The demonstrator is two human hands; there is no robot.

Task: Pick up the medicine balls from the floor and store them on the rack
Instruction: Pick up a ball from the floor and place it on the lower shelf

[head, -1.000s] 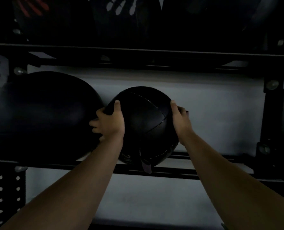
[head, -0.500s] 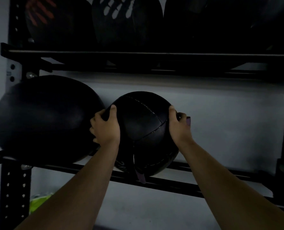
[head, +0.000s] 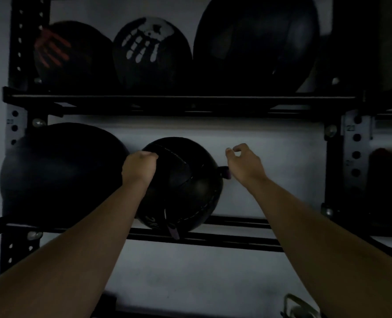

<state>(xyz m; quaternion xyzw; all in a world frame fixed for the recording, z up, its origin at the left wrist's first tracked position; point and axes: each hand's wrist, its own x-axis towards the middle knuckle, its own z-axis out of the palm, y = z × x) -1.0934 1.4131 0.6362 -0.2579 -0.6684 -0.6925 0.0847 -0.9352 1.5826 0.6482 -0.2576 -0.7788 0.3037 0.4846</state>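
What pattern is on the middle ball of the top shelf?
A white handprint-like marking on a black ball, seen in the head view.

Black medicine ball (head: 185,180) of smooth leather-like panels with visible stitched seams and a faint sheen, matt black metal rack (head: 190,104) with punched uprights and shiny bolt heads, matt pale painted wall (head: 270,171) behind

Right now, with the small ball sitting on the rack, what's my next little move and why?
Probably draw your left hand back. The small ball looks settled on the lower rails beside the big ball, and your right hand is already off it, fingers open.
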